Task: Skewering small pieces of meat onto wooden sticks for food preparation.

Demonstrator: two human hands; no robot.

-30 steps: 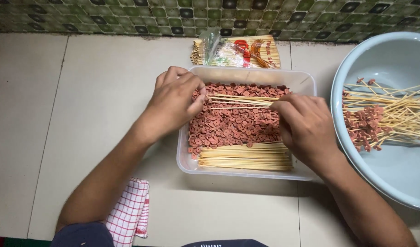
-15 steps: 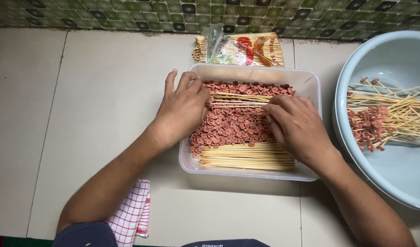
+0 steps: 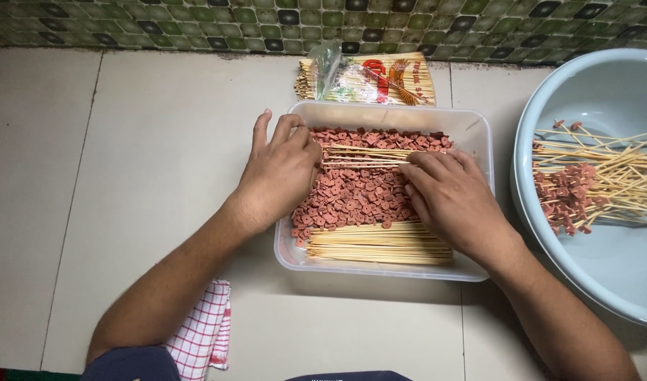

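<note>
Thin bamboo skewers (image 3: 365, 156) lie left-to-right over reddish-brown sausage slices (image 3: 351, 197) in clear plastic tub (image 3: 478, 127). Left hand (image 3: 281, 173) pinches one end, right hand (image 3: 454, 201) the other; hands apart.

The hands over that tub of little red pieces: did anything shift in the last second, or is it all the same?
Very little. The left hand slid slightly toward the tub's left edge, its fingers spreading a bit. The right hand stayed on the sausage slices, fingertips at the few skewers lying across them. Nothing was picked up or let go. The plastic tub, the skewer bundle, the blue basin and the checked cloth did not move.
</note>
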